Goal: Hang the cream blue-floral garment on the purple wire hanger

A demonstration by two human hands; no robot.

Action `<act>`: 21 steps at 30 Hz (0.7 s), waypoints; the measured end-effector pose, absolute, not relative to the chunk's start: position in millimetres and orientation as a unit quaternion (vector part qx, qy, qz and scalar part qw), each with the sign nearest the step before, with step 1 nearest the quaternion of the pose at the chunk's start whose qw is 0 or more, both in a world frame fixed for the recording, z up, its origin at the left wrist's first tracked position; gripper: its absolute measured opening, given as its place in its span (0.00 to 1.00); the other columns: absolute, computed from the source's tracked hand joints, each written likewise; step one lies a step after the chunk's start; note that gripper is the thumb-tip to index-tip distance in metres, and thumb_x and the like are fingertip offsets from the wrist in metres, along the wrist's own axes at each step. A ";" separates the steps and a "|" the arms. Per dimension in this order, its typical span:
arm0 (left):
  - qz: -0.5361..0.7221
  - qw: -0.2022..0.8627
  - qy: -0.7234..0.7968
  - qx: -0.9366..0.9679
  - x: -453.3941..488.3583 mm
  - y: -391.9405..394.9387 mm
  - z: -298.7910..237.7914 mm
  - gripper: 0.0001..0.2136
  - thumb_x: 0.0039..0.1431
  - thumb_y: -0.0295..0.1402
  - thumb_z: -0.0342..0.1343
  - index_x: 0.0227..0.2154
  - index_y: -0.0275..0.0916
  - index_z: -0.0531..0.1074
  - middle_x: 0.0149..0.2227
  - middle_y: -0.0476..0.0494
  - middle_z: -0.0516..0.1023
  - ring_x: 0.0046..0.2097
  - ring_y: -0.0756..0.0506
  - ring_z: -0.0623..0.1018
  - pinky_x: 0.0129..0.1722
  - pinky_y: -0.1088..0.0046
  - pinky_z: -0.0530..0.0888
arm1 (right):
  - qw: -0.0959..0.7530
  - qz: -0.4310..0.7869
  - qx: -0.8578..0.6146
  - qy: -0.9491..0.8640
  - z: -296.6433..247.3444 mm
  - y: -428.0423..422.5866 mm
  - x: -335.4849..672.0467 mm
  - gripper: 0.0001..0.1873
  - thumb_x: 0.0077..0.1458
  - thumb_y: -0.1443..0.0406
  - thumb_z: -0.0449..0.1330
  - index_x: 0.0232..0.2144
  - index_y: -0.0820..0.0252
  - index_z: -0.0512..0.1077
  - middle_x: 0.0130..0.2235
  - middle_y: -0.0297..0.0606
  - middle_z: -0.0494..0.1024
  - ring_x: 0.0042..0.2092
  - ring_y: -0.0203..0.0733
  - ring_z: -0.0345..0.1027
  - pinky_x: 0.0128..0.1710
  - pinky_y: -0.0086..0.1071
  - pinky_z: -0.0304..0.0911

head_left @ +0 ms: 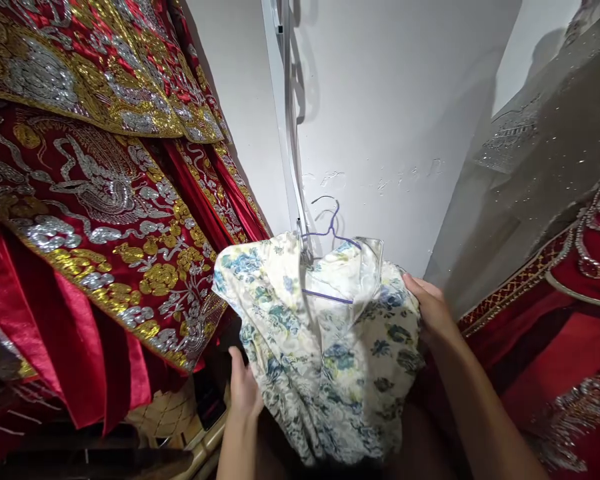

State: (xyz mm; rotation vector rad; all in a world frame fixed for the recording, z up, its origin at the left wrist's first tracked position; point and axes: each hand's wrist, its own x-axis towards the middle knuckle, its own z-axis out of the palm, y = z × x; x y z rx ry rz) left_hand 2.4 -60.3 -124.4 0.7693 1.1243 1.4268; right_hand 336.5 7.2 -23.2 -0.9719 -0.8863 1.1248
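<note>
A cream blouse (290,333) with blue, green and yellow flowers is spread in front of me, its neck opening facing up. The purple wire hanger (333,230) lies partly inside the neck, with its hook sticking out above. My right hand (427,300) is closed on the blouse's right shoulder edge, the fingers partly behind the cloth. Low on the other side, my left hand (246,390) rests against the blouse's edge with its thumb stretched up, apart from the fabric. Its remaining fingers are hidden behind the cloth.
Red garments with gold and silver embroidery (105,180) hang on the left. A white metal rail (286,113) runs along the white wall (390,100). To the right are a sheer sparkly fabric (520,153) and a red beaded garment (580,333). A woven basket (167,417) stands low left.
</note>
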 end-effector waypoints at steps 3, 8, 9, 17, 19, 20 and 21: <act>0.588 0.548 0.513 0.301 9.4 -78.0 -136.7 0.37 0.43 0.53 0.69 0.57 0.44 0.73 0.49 0.36 0.81 0.61 0.30 0.73 0.62 0.52 0.69 | 0.601 0.513 -0.423 -0.444 -24.9 13.2 322.7 0.24 0.50 0.47 0.67 0.38 0.61 0.80 0.32 0.43 0.83 0.35 0.54 0.78 0.30 0.38 0.72; 0.571 0.543 0.527 0.319 34.8 -94.3 -158.2 0.37 0.42 0.45 0.72 0.57 0.40 0.72 0.54 0.34 0.78 0.60 0.33 0.73 0.65 0.55 0.64 | 0.612 0.428 -0.453 -0.487 -63.3 7.2 328.2 0.22 0.55 0.45 0.63 0.37 0.57 0.79 0.35 0.41 0.82 0.41 0.53 0.77 0.36 0.37 0.72; 0.572 0.547 0.524 0.315 37.3 -94.7 -161.6 0.37 0.43 0.46 0.72 0.58 0.40 0.71 0.55 0.34 0.78 0.61 0.33 0.73 0.65 0.54 0.64 | 0.624 0.392 -0.469 -0.486 -71.8 6.2 331.8 0.21 0.56 0.46 0.62 0.36 0.56 0.78 0.34 0.39 0.82 0.41 0.51 0.76 0.37 0.36 0.71; 0.568 0.544 0.535 0.307 34.5 -89.5 -176.3 0.38 0.41 0.48 0.72 0.58 0.43 0.71 0.58 0.36 0.75 0.64 0.34 0.69 0.67 0.55 0.59 | 0.715 0.196 -0.586 -0.327 -145.0 -27.5 295.3 0.18 0.57 0.50 0.60 0.40 0.55 0.75 0.41 0.40 0.78 0.42 0.49 0.70 0.38 0.36 0.66; 0.564 0.547 0.537 0.308 41.7 -92.1 -175.0 0.37 0.43 0.48 0.72 0.57 0.42 0.71 0.57 0.35 0.75 0.63 0.34 0.70 0.67 0.56 0.59 | 0.657 0.307 -0.561 -0.398 -163.1 -45.0 266.4 0.19 0.58 0.46 0.58 0.28 0.53 0.71 0.28 0.37 0.74 0.32 0.47 0.67 0.33 0.36 0.64; 0.560 0.549 0.537 0.311 46.2 -93.7 -173.7 0.37 0.43 0.48 0.72 0.57 0.42 0.72 0.57 0.35 0.76 0.63 0.34 0.70 0.67 0.56 0.60 | 0.585 0.402 -0.518 -0.477 -170.0 -53.4 252.2 0.24 0.59 0.44 0.55 0.22 0.54 0.68 0.24 0.36 0.71 0.28 0.46 0.65 0.30 0.37 0.63; 0.555 0.552 0.536 0.316 50.7 -95.2 -172.1 0.37 0.43 0.48 0.72 0.56 0.41 0.72 0.56 0.35 0.77 0.62 0.34 0.71 0.66 0.56 0.60 | 0.493 0.490 -0.469 -0.545 -175.3 -61.0 239.5 0.26 0.59 0.43 0.54 0.22 0.54 0.69 0.21 0.35 0.70 0.26 0.45 0.65 0.29 0.37 0.62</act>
